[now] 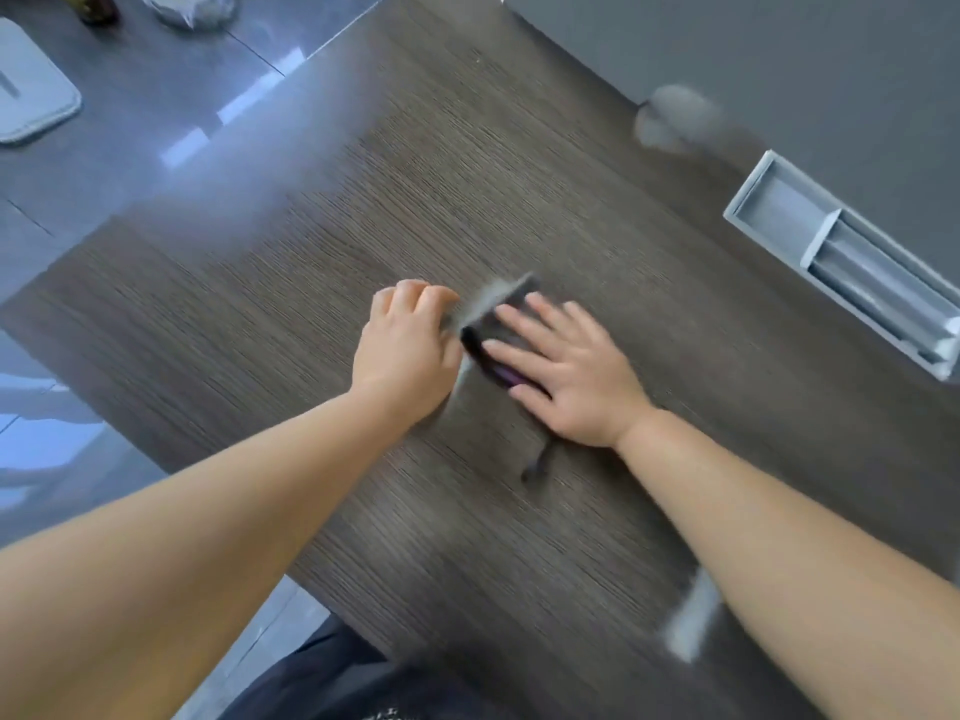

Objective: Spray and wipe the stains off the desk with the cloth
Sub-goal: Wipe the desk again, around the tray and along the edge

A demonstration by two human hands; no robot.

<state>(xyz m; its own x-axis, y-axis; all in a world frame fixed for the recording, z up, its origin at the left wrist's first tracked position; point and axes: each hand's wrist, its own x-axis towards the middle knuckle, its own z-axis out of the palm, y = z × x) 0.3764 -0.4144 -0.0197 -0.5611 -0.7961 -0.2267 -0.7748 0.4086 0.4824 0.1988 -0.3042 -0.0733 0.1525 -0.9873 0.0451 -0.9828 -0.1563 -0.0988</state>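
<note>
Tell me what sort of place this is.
Probably an office: a dark wood-grain laminate desk with a grey recessed cable box set into its top, a plain grey partition panel along its far edge, and glossy grey floor tiles.

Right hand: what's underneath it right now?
The right hand lies flat on a dark cloth, purple at its thumb-side edge, on the desk. The left hand grips the cloth's blurred edge. Any stain beneath is covered.
</note>
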